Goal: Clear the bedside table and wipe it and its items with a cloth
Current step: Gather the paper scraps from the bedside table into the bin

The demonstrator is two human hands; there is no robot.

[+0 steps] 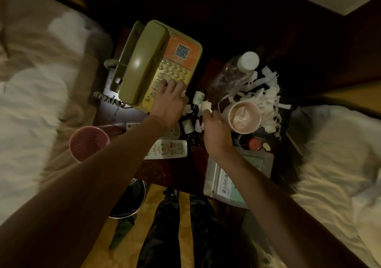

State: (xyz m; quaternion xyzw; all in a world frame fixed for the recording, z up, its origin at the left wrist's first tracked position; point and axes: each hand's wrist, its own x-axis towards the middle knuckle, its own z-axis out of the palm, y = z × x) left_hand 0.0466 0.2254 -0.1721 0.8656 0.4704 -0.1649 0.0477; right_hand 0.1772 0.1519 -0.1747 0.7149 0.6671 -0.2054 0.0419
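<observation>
Two beds with rumpled white bedding: one bed [31, 94] at the left, the other bed [338, 164] at the right. Pink mesh basket [88, 143] low beside the left bed. Dark bin [128, 200] with a pale rim on the yellow floor [183, 224]. Dark green object [121, 232] lying just below the bin. Dark trouser legs [175, 232] standing on the floor.

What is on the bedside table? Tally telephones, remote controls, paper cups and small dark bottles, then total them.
Telephone: 1
Remote controls: 2
Paper cup: 1
Small dark bottles: 2
Total: 6
</observation>
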